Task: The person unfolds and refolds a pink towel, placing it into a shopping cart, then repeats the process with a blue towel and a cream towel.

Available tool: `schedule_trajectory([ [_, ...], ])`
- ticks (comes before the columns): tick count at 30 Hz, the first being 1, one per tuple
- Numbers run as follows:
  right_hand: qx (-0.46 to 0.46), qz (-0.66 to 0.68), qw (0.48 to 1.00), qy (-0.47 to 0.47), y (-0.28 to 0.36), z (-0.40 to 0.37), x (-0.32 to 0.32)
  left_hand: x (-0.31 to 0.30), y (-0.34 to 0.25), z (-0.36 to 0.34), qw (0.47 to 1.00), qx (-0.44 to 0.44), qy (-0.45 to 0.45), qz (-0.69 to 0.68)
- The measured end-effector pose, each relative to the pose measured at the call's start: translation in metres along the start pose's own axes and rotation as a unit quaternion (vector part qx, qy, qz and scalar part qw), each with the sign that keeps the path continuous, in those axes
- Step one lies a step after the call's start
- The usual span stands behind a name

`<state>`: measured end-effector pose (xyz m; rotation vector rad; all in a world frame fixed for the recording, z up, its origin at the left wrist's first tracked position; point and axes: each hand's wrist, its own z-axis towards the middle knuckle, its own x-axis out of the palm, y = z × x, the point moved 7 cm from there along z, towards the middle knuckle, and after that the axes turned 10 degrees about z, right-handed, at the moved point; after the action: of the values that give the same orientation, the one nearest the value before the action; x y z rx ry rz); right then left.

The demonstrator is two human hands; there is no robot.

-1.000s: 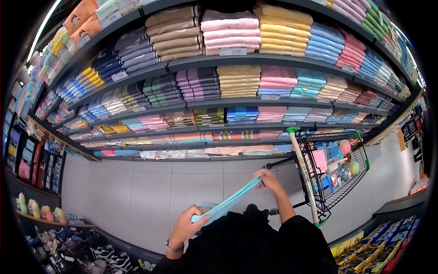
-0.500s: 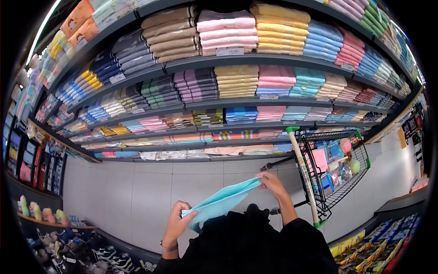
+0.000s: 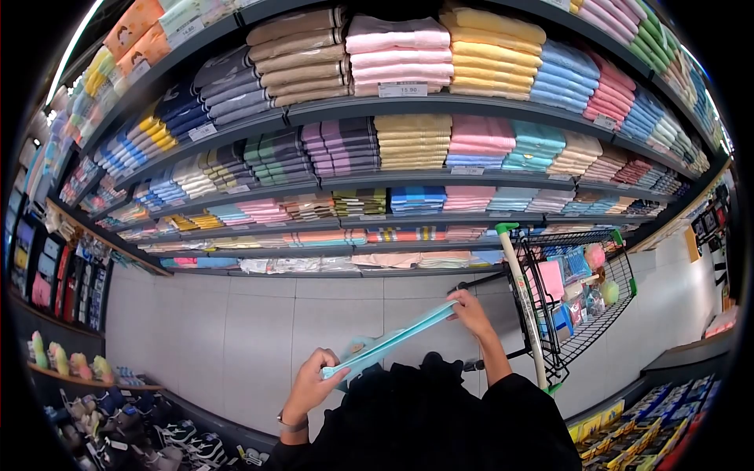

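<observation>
A folded turquoise towel (image 3: 393, 342) is stretched slantwise between my two hands, its edges facing up. My left hand (image 3: 311, 381) pinches the lower left corner, with the thumb on top. At the upper right end, my right hand (image 3: 470, 314) grips the other corner between thumb and fingers. The cloth is seen nearly edge-on, and a looser part of it hangs behind the left half.
Shelves (image 3: 314, 187) stacked with folded towels run across the front. A shopping cart (image 3: 577, 345) holding several items stands at the right. Shoes (image 3: 188, 439) lie on a display at the lower left, and packaged goods (image 3: 652, 416) sit at the lower right.
The towel has tilted from showing its broad face to nearly edge-on. My left hand has shifted slightly right, and both hands still hold the corners.
</observation>
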<state>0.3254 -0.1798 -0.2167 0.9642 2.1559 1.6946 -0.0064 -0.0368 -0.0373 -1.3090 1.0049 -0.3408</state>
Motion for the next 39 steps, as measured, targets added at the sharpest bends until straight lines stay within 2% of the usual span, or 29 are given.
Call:
schedule_trajectory([
  [13, 0.014, -0.04, 0.999, 0.001, 0.004, -0.006, -0.01, 0.008, -0.007, 0.008, 0.999, 0.043, 0.011, -0.003],
  [22, -0.003, -0.024, 1.0, -0.001, -0.01, -0.013, -0.013, 0.007, -0.006, 0.008, 1.0, 0.027, -0.005, 0.001],
  [34, 0.029, -0.029, 0.999, 0.0, -0.005, -0.016, 0.0, 0.002, -0.002, 0.005, 0.999, 0.014, -0.026, -0.043],
  [39, 0.023, 0.028, 0.999, -0.009, 0.002, -0.016, 0.005, -0.001, 0.0, 0.007, 0.997, 0.005, -0.042, -0.063],
])
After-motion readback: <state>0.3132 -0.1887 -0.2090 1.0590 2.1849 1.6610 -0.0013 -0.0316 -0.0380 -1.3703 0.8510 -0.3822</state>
